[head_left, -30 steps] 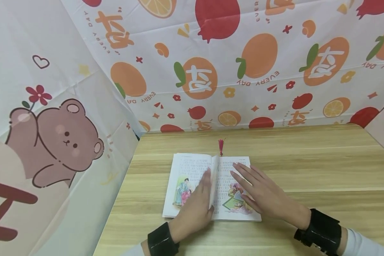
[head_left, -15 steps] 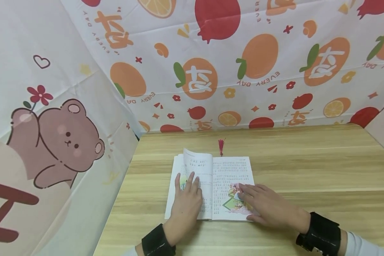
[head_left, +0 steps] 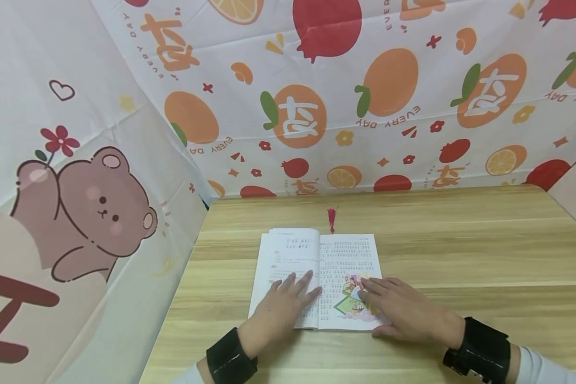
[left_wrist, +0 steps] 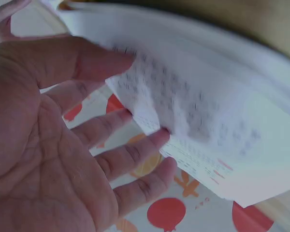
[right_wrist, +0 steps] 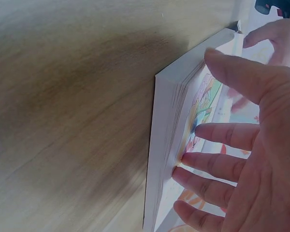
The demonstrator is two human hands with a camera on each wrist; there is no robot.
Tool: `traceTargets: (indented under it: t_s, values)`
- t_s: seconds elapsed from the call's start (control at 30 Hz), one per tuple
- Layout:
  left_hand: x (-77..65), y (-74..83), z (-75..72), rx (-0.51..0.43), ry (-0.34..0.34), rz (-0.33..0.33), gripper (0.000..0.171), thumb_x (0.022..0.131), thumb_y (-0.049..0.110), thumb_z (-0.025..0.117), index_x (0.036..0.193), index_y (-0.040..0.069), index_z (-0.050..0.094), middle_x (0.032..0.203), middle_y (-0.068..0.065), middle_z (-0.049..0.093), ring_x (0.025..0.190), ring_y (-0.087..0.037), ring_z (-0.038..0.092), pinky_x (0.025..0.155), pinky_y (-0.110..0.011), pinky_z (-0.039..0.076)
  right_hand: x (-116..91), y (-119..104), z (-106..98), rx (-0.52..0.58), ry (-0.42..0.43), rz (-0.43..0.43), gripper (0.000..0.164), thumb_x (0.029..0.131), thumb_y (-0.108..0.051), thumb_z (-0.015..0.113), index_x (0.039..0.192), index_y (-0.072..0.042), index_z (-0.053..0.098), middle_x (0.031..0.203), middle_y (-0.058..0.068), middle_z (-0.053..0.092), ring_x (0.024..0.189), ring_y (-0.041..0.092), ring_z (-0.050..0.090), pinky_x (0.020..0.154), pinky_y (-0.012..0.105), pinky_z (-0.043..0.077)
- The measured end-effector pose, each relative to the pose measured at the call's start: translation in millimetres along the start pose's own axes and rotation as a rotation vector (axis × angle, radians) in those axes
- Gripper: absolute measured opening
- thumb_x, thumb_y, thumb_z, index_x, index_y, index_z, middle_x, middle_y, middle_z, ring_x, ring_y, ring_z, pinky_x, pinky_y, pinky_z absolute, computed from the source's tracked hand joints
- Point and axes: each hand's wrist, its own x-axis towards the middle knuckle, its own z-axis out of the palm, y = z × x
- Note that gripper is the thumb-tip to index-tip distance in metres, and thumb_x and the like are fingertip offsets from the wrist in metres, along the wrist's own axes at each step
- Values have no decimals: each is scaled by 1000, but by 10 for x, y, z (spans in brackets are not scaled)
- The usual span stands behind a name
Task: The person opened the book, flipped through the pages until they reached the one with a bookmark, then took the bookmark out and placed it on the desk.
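Both hands spread over an open book!

And here's the book (head_left: pixel 345 253), lying open on the wood-grain surface (head_left: pixel 470 240), a page of print on either side of the fold. The left hand (head_left: pixel 279 309) is across the lower part of the left page, fingers (left_wrist: pixel 133 153) spread and nearly straight, gripping nothing. Over on the other side, the right hand (head_left: pixel 405 310) reaches in at the lower outer corner of the right page, its fingers lightly bent and well apart, also without a grip, partly covering the colourful illustration (head_left: pixel 349 305). How firmly either one presses, I cannot tell. Just beyond the top edge lies a red tassel (head_left: pixel 332 218), a little right of the fold. Black bands wrap both wrists, and behind it all hangs a fruit-print cloth (head_left: pixel 341 112)!
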Motion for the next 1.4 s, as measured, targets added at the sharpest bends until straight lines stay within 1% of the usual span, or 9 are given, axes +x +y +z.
traceTargets:
  t_s: [0.07, 0.27, 0.43, 0.57, 0.77, 0.9, 1.07, 1.23, 1.4]
  values:
    - [2, 8, 1, -23, -15, 10, 63, 88, 8, 68, 147, 25, 53, 156, -11, 44, 133, -42, 51, 100, -56, 49, 2, 0, -3, 5, -4, 4, 75, 88, -52, 71, 144, -5, 53, 152, 18, 48, 138, 35, 48, 110, 53, 39]
    - [31, 23, -14, -60, -35, -20, 47, 98, 24, 59, 145, 25, 55, 151, -14, 49, 124, -45, 57, 96, -56, 51, 11, 1, -1, -3, -2, 5, 77, 85, -51, 73, 143, -4, 54, 151, 19, 47, 137, 36, 48, 110, 54, 40]
    - [50, 16, -22, -57, -36, -22, 47, 97, 33, 61, 144, 25, 56, 150, -14, 50, 123, -44, 59, 94, -55, 52, 29, 5, -1, -2, -11, 12, 75, 85, -51, 73, 142, -5, 55, 150, 18, 49, 136, 36, 49, 108, 54, 42]
    - [65, -18, -8, -82, -21, -11, 46, 96, 32, 63, 141, 24, 58, 153, -13, 47, 129, -41, 54, 98, -54, 51, 45, 4, -13, 11, -21, 21, 74, 84, -51, 74, 140, -7, 57, 150, 18, 50, 135, 36, 51, 107, 54, 43]
    - [106, -112, 27, -275, -49, 53, 46, 95, 24, 66, 139, 13, 58, 159, -17, 37, 140, -48, 40, 104, -55, 47, 61, 4, -49, 33, -34, 21, 72, 83, -49, 76, 139, -7, 59, 148, 18, 51, 134, 37, 52, 106, 54, 44]
    - [142, -157, 1, -365, -101, 53, 47, 92, 23, 70, 137, 14, 60, 159, -15, 37, 140, -48, 39, 103, -56, 47, 74, 7, -74, 47, -43, 20, 70, 83, -47, 77, 137, -6, 60, 147, 18, 52, 133, 37, 52, 106, 54, 44]
    - [170, -157, -40, -367, -124, 28, 47, 87, 23, 77, 133, 19, 65, 157, -11, 42, 140, -45, 42, 97, -61, 49, 71, -11, -92, 53, -44, 0, 58, 88, -40, 74, 135, -8, 62, 145, 18, 55, 131, 37, 54, 105, 54, 45]
    - [175, -142, -67, -337, -119, 15, 48, 86, 24, 79, 131, 20, 66, 156, -10, 44, 139, -44, 44, 95, -63, 50, 72, -58, -82, 10, -11, -50, 40, 92, -22, 70, 130, -10, 67, 139, 15, 61, 127, 34, 59, 103, 51, 48]
    - [203, -147, -23, -297, -49, 65, 41, 88, 27, 76, 126, 15, 68, 151, -15, 49, 139, -41, 45, 106, -55, 45, 78, -56, -60, -28, 41, -75, 35, 89, -11, 71, 124, -11, 70, 132, 13, 66, 123, 31, 62, 101, 49, 50]
